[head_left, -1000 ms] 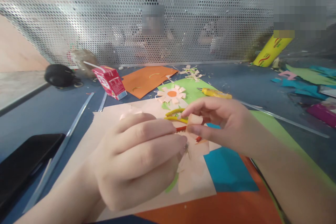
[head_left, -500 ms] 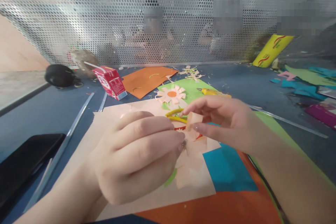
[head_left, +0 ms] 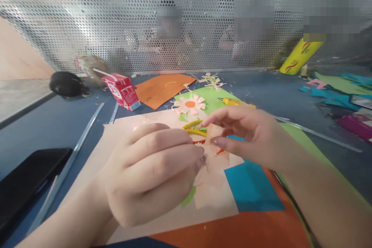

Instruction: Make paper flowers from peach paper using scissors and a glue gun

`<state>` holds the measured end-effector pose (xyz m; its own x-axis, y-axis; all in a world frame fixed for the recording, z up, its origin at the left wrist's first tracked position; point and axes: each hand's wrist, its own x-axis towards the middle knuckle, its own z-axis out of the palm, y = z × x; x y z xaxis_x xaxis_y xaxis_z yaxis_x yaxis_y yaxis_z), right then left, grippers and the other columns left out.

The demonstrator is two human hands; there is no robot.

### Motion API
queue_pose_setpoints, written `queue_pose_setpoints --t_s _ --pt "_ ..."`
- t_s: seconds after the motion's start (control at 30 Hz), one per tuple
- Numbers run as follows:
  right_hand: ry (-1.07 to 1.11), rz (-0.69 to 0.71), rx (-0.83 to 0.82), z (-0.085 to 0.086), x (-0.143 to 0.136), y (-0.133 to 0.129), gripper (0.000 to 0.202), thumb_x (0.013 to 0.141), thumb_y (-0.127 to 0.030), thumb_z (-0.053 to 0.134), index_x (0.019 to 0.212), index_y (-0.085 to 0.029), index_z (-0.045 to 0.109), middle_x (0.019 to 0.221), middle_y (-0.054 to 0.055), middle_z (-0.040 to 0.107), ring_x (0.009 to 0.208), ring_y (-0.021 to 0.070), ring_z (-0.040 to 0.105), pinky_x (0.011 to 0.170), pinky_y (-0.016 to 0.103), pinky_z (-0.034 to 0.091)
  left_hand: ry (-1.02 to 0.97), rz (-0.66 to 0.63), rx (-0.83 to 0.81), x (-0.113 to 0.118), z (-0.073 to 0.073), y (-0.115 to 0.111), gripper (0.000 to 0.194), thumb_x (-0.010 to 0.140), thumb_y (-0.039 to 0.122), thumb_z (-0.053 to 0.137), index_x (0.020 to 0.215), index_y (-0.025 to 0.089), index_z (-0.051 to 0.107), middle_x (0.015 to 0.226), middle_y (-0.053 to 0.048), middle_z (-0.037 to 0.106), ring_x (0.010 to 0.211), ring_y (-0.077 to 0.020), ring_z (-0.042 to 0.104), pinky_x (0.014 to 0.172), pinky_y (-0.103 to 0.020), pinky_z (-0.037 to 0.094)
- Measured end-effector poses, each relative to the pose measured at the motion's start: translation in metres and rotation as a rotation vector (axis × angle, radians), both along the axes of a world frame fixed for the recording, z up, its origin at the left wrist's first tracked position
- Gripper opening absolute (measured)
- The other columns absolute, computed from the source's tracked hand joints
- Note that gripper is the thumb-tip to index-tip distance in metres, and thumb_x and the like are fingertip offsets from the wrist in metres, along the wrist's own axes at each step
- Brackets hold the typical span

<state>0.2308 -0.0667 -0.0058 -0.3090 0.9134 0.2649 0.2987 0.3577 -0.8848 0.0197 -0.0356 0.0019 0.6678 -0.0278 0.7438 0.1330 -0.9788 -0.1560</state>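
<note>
Strip (head_left: 214, 133) of pale paper stands curled up in the right hand (head_left: 251, 133), over the big pale sheet (head_left: 112, 147). The thumb is on it, and that hand seems to pinch it lightly with the fingers bent round. The left hand (head_left: 155, 172) is close by, its fingers bunched together and narrow at the tips; I cannot tell if it holds anything, as its own back hides that. To me this looks like the bit where the paper gets shaped or fixed, and the next move would need soft fingers, so the paper does not tear. A yellow loop (head_left: 194, 124) pokes out between the hands. Past them, a paper flower (head_left: 190, 104) with an orange middle lies partly on green paper (head_left: 219, 95). Blue paper (head_left: 255, 190) is near the right wrist. A red box (head_left: 123, 91) with a straw stands on the bench (head_left: 258, 89), farther off.
</note>
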Motion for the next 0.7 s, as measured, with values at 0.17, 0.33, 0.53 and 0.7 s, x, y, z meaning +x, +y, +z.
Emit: queue_pose_setpoints --t_s 0.17,0.33,0.53,0.7 --pt "-0.034 0.019 0.018 0.0009 0.0031 -0.0015 0.021 0.08 -0.019 0.057 0.1 -0.027 0.058 0.091 0.0 0.058 0.082 0.0145 0.058 0.066 0.024 0.053 -0.025 -0.013 0.055 -0.0027 -0.0072 0.0033 0.015 0.071 0.006 0.055 0.073 0.018 0.063 0.086 -0.001 0.068 0.086 -0.0147 0.061 0.074 -0.028 0.053" --pt "-0.069 0.017 0.027 0.0001 0.0039 -0.0014 0.028 0.078 -0.013 0.056 0.101 -0.029 0.057 0.089 -0.001 0.058 0.077 0.0141 0.06 0.066 0.026 0.052 0.011 0.011 0.029 -0.0007 -0.0027 0.0014 0.016 0.07 0.005 0.056 0.072 0.019 0.063 0.082 0.0 0.069 0.081 -0.0141 0.062 0.071 -0.027 0.054" --pt "-0.059 0.026 0.021 -0.0015 0.0022 0.0001 0.028 0.078 -0.012 0.055 0.1 -0.029 0.057 0.088 -0.002 0.059 0.077 0.0138 0.06 0.062 0.025 0.051 0.029 0.024 0.028 0.0018 0.0026 -0.0011 0.014 0.067 0.004 0.059 0.072 0.016 0.063 0.082 -0.002 0.069 0.084 -0.015 0.062 0.073 -0.028 0.054" --pt "-0.062 0.02 0.028 -0.0008 0.0021 -0.0005 0.028 0.078 -0.012 0.056 0.1 -0.029 0.057 0.091 -0.002 0.06 0.078 0.0138 0.061 0.062 0.024 0.051 -0.004 -0.002 0.026 0.0005 -0.0023 0.0018 0.014 0.07 0.006 0.056 0.075 0.018 0.063 0.085 -0.001 0.069 0.085 -0.0138 0.061 0.074 -0.027 0.053"
